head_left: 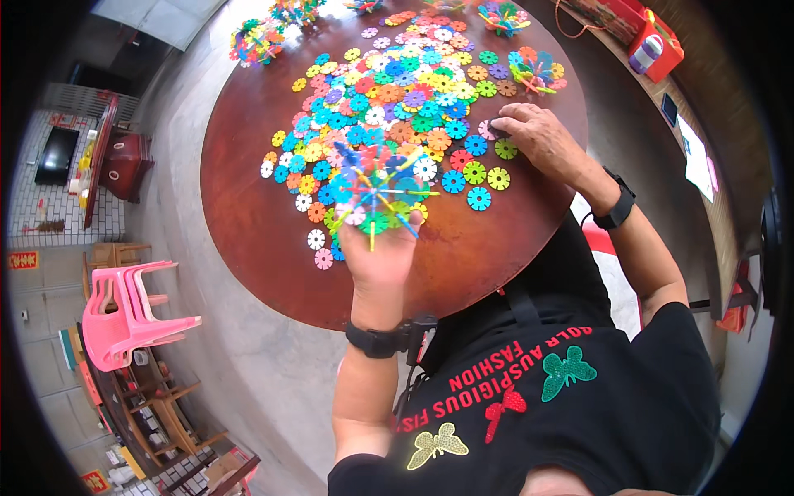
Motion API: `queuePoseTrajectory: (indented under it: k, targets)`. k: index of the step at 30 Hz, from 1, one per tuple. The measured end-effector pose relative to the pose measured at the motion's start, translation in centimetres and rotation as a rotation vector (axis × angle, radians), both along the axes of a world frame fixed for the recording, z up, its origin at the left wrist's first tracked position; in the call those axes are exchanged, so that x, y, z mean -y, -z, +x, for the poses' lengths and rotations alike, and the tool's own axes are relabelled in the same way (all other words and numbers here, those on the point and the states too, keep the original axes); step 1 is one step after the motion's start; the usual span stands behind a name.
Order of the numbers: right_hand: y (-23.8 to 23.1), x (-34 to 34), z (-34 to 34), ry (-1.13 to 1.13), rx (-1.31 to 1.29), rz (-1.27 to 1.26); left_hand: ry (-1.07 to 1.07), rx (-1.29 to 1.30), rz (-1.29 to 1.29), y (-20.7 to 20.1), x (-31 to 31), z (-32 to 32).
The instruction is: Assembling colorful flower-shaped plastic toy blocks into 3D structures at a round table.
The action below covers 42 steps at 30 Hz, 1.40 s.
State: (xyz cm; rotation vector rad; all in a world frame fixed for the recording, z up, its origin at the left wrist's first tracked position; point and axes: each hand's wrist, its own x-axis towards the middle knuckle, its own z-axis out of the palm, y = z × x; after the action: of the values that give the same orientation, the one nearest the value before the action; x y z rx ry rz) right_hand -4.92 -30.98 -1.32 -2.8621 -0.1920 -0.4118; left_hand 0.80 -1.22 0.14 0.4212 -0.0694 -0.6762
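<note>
Multicoloured spiky ball of interlocked plastic snowflake discs (378, 188): held up above the near part of the round dark-brown wooden table (248, 215), in the left hand (379, 252). The fingers are closed around its underside, gripping it from below, so that the upper spokes stay free; this reads as a hold meant to keep the open slots within reach of the other hand.

Left wrist: black band (376, 339), just below the holding hand.

Right hand (538, 136): palm down on the table at the right edge of the loose pile, fingertips curled onto a small pink notched disc (488, 130). Whether the disc is actually pinched or only touched cannot be told. The hand rests where single pieces lie apart, likely because they are easier to pick there than from the heap. Black wristwatch (618, 207) on this wrist.

Loose pile of flat notched plastic discs, blue, yellow, green, orange, white and pink (397, 99): spread over the middle and far part of the table, well within both hands' reach.

Finished spiky disc clusters: one (533, 70) just beyond the right hand, others (256, 40) at the far left rim, set apart from the loose stock.

Stacked pink plastic chairs (124, 310): on the floor to the left, well apart from the table.
</note>
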Motion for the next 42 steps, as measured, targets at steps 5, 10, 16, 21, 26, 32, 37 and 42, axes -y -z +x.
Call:
queuePoseTrajectory:
  k: [5, 10, 16, 21, 26, 32, 37, 42]
  targets:
    - [-0.8, -2.0, 0.3, -0.119, 0.133, -0.021, -0.077, -0.024, 0.049, 0.5, -0.4, 0.2]
    - [-0.6, -4.7, -0.1, -0.226, 0.04, -0.085, -0.041, -0.047, 0.079, 0.2, -0.1, -0.3]
    - [-1.2, -4.7, -0.4, -0.257, -0.078, -0.017, -0.052, -0.133, 0.098, -0.3, 0.8, -0.7]
    - [-0.6, -4.9, -0.4, -0.288, -0.069, 0.049, 0.113, -0.175, 0.038, -1.4, 1.3, -0.8]
    - [-0.7, -5.0, -0.5, -0.28, -0.055, 0.007, 0.217, -0.174, 0.05, -2.3, 1.8, -1.4]
    - [-1.3, -5.1, -0.9, -0.267, -0.078, -0.026, 0.205, -0.164, 0.096, -2.0, 1.7, -1.3]
    - [-1.3, -4.8, -1.1, -0.286, -0.049, -0.017, 0.219, -0.149, 0.083, -1.9, 1.7, -1.2]
    - [-1.1, -4.5, -1.0, -0.274, -0.049, -0.016, 0.15, -0.095, 0.244, -2.2, 1.8, -1.6]
